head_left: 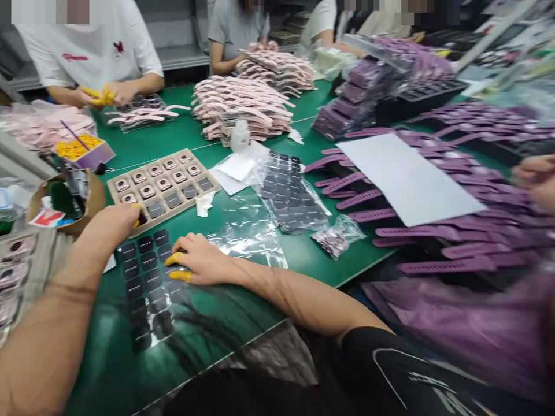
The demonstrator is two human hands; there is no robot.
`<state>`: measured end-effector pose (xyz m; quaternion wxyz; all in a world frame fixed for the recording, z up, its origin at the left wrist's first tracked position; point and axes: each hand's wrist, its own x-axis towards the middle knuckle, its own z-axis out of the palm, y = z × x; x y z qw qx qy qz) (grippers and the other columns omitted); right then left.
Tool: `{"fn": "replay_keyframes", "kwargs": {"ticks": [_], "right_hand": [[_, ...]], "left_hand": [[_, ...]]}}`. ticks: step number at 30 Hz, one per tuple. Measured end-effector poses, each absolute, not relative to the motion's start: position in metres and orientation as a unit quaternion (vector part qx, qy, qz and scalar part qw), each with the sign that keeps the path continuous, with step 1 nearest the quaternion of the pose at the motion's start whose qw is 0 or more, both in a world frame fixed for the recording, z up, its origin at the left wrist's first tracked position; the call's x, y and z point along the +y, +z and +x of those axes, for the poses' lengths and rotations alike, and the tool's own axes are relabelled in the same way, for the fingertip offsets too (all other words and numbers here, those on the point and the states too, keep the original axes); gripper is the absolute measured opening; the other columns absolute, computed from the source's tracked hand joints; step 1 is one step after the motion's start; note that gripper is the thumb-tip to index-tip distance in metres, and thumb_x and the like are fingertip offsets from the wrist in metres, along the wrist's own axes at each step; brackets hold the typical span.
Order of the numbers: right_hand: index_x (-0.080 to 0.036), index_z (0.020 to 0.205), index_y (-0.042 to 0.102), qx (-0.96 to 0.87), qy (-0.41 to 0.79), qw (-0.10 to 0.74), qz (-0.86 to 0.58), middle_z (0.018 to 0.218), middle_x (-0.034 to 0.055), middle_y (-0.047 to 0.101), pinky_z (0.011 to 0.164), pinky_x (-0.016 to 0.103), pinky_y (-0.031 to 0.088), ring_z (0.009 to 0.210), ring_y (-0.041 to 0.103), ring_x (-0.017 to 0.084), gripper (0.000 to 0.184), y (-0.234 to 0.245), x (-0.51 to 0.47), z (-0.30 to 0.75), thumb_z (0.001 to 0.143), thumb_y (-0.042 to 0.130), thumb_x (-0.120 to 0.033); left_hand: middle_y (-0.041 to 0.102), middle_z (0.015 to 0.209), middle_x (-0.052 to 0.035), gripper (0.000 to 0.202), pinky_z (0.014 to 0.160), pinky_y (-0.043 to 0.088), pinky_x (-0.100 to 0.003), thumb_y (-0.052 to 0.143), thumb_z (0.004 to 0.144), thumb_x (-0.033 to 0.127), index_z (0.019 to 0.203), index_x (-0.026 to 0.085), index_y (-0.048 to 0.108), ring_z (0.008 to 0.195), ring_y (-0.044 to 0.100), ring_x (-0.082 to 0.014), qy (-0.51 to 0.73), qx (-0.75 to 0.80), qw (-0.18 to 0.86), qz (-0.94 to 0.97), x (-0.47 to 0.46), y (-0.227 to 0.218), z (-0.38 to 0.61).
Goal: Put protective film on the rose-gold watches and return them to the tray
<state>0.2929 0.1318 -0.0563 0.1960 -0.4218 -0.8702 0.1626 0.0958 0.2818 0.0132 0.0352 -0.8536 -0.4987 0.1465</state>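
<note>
**Hand Position at the Pad Sheet: Head Camera**

In the head view, the sheet of dark square pads (147, 283) lies on the green workbench (312, 254), directly below the beige tray (162, 188) of square components. The right hand (202, 260) is over the sheet's right side, with two yellow finger cots (176, 259) at its edge. The fingers are not clenched; any pinch on a pad cannot be determined. The left hand (110, 225) is curled above the sheet's top edge, beside the tray's lower corner; its grip cannot be determined.

A clear film sheet of dark pads (288, 193) lies right of the tray. Purple watch straps (433, 231) and pink watch straps (243, 107) are stacked farther off. A carton (65, 202) bears a red-and-white label (47, 218); no writing is legible. A co-worker's hands (104, 95) hold a yellow item.
</note>
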Motion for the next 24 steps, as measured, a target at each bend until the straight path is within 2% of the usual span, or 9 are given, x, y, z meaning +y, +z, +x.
{"fn": "replay_keyframes", "kwargs": {"ticks": [2,4,6,9,12,16,20,22,24], "right_hand": [[-0.022,0.121,0.065,-0.86,0.172,0.229,-0.422,0.119,0.0089,0.061,0.094,0.038,0.044,0.105,0.052,0.021,0.035,-0.057,0.135,0.292,0.099,0.051,-0.044],[-0.019,0.126,0.061,-0.822,0.18,0.302,-0.448,0.117,0.0095,0.059,0.094,0.034,0.046,0.106,0.053,0.019,0.037,-0.056,0.138,0.293,0.1,0.049,-0.041],[-0.018,0.13,0.058,-0.777,0.172,0.371,-0.479,0.119,0.0102,0.056,0.096,0.031,0.047,0.112,0.053,0.018,0.039,-0.053,0.141,0.297,0.1,0.047,-0.041],[-0.018,0.127,0.058,-0.789,0.153,0.383,-0.456,0.131,0.0111,0.051,0.1,0.03,0.046,0.118,0.051,0.018,0.034,-0.048,0.147,0.308,0.099,0.048,-0.035],[-0.019,0.12,0.061,-0.845,0.15,0.328,-0.396,0.135,0.0097,0.053,0.102,0.031,0.044,0.114,0.052,0.017,0.027,-0.045,0.154,0.323,0.096,0.049,-0.021],[-0.023,0.111,0.065,-0.859,0.198,0.31,-0.356,0.13,0.0066,0.06,0.101,0.033,0.043,0.112,0.054,0.017,0.025,-0.04,0.156,0.332,0.093,0.05,-0.013],[-0.022,0.098,0.066,-0.8,0.318,0.395,-0.322,0.121,0.005,0.064,0.098,0.031,0.046,0.11,0.057,0.015,0.012,-0.03,0.151,0.325,0.093,0.056,-0.02],[-0.021,0.096,0.063,-0.721,0.383,0.464,-0.344,0.109,0.0045,0.066,0.088,0.028,0.05,0.099,0.061,0.014,0.008,-0.023,0.15,0.325,0.094,0.058,-0.026],[-0.02,0.096,0.06,-0.665,0.433,0.48,-0.375,0.097,0.0016,0.067,0.075,0.025,0.05,0.081,0.061,0.012,0.013,-0.016,0.152,0.336,0.095,0.057,-0.033]], "left_hand": [[0.074,0.108,-0.0001,0.02,0.103,0.047,-0.052,0.045,0.096,0.025,0.098,0.019,0.064,0.114,0.064,-0.0279,0.059,-0.554,0.009,-0.83,0.269,0.009,0.097],[0.073,0.116,0.008,0.021,0.109,0.041,-0.06,0.048,0.094,0.036,0.104,0.027,0.065,0.124,0.059,-0.0313,-0.094,-0.595,-0.077,-0.794,0.248,0.002,0.104],[0.072,0.117,0.0179,0.025,0.113,0.042,-0.056,0.056,0.088,0.049,0.11,0.039,0.065,0.126,0.059,-0.0276,-0.25,-0.581,-0.215,-0.745,0.223,-0.008,0.112],[0.075,0.102,0.0216,0.036,0.096,0.06,-0.048,0.071,0.073,0.061,0.106,0.045,0.068,0.098,0.073,-0.0219,-0.326,-0.538,-0.42,-0.655,0.188,-0.026,0.12],[0.076,0.086,0.0223,0.036,0.08,0.064,-0.047,0.085,0.059,0.053,0.093,0.047,0.074,0.072,0.073,-0.02,-0.323,-0.526,-0.547,-0.566,0.172,-0.04,0.117],[0.073,0.074,0.0243,0.031,0.073,0.064,-0.046,0.084,0.059,0.055,0.089,0.055,0.074,0.061,0.07,-0.019,-0.274,-0.522,-0.563,-0.579,0.169,-0.041,0.108],[0.072,0.069,0.0217,0.028,0.06,0.062,-0.036,0.082,0.054,0.064,0.079,0.053,0.075,0.058,0.067,-0.0174,-0.248,-0.51,-0.597,-0.567,0.165,-0.031,0.112],[0.072,0.069,0.0211,0.024,0.056,0.06,-0.03,0.079,0.059,0.067,0.076,0.05,0.076,0.059,0.067,-0.0161,-0.266,-0.492,-0.613,-0.557,0.164,-0.029,0.117],[0.071,0.068,0.0238,0.021,0.053,0.06,-0.029,0.079,0.064,0.063,0.082,0.053,0.075,0.056,0.065,-0.0145,-0.312,-0.493,-0.594,-0.554,0.164,-0.028,0.12]]}}
